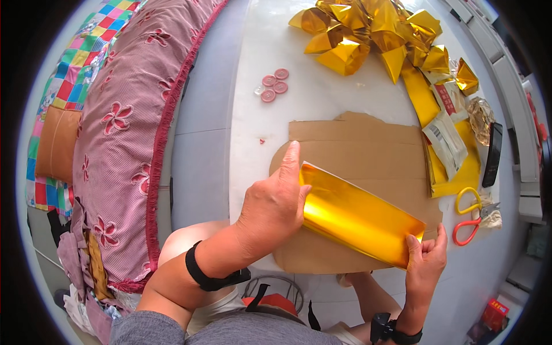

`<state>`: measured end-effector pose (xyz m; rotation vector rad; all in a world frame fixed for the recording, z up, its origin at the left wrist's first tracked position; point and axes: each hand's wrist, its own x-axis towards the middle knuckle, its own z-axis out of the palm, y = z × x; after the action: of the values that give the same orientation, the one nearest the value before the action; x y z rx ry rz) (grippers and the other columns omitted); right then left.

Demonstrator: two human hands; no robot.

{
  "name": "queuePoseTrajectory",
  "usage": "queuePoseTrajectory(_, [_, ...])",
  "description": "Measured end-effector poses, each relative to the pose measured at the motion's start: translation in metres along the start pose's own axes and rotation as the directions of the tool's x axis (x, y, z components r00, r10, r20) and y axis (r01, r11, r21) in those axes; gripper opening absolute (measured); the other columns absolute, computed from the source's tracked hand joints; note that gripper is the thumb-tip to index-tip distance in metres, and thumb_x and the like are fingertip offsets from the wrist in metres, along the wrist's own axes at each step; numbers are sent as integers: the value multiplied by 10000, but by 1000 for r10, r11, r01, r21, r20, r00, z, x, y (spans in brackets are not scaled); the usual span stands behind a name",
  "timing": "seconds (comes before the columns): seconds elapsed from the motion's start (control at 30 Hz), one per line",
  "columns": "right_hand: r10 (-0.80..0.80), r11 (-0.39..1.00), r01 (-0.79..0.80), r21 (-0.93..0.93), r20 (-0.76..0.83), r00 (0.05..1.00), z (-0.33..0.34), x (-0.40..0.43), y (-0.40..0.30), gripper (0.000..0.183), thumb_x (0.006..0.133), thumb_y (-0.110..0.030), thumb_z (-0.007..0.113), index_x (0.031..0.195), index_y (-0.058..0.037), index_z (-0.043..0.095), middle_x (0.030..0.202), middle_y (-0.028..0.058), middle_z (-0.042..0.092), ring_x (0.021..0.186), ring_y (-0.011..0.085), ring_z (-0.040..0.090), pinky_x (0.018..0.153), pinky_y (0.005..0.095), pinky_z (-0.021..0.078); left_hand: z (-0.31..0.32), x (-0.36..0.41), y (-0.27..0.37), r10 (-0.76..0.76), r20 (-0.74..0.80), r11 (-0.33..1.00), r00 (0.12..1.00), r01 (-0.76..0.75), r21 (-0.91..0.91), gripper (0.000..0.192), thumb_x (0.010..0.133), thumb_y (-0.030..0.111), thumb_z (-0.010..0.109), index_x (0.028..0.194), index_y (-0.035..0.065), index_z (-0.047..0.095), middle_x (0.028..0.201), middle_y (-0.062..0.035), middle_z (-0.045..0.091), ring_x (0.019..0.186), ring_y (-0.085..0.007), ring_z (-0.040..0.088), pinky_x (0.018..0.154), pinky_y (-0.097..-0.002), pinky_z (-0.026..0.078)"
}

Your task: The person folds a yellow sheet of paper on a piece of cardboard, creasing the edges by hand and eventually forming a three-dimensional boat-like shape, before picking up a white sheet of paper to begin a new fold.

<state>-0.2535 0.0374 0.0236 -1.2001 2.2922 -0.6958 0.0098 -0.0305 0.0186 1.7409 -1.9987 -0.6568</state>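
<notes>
A long strip of gold foil paper (360,213), seemingly folded lengthwise, slants across a flat piece of brown cardboard (366,159). My left hand (276,202) pinches its upper left end between thumb and fingers, with the index finger stretched out past the edge. At the lower right end, my right hand (427,250) grips the strip, its thumb on top of the foil. White edging shows along the strip's upper side. Its underside is hidden from view.
Folded gold foil pieces (379,34) heap at the table's far end. Flat gold sheets (470,151) lie right, under plastic packets (446,140). Scissors (470,213) and a black phone (492,154) sit near the right edge. Several pink buttons (274,84) lie left on the white table (258,51).
</notes>
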Motion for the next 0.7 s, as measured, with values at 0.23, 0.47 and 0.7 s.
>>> queuePoseTrajectory(0.23, [29,999,-29,19,21,999,-1,2,1,663,818,-70,693,1370,92,366,687,66,559,651,141,534,658,280,465,-1,0,0,-58,24,997,998,59,-41,679,851,119,604,1415,-47,265,851,-281,611,767,-461,609,677,-479,489])
queuePoseTrajectory(0.47, [24,999,-25,29,15,1000,-5,1,0,648,814,-66,696,1353,99,376,686,75,549,645,143,518,653,289,464,-3,1,6,-86,30,994,996,88,-66,689,842,129,618,1415,-35,274,802,-281,605,745,-466,604,672,-484,483])
queuePoseTrajectory(0.7, [7,999,-8,33,22,1000,-2,2,-1,642,838,-71,696,1365,100,371,678,39,496,641,115,482,639,253,443,-2,2,5,-93,21,994,995,94,-54,685,834,113,615,1415,-31,282,801,-279,611,746,-466,608,678,-482,484])
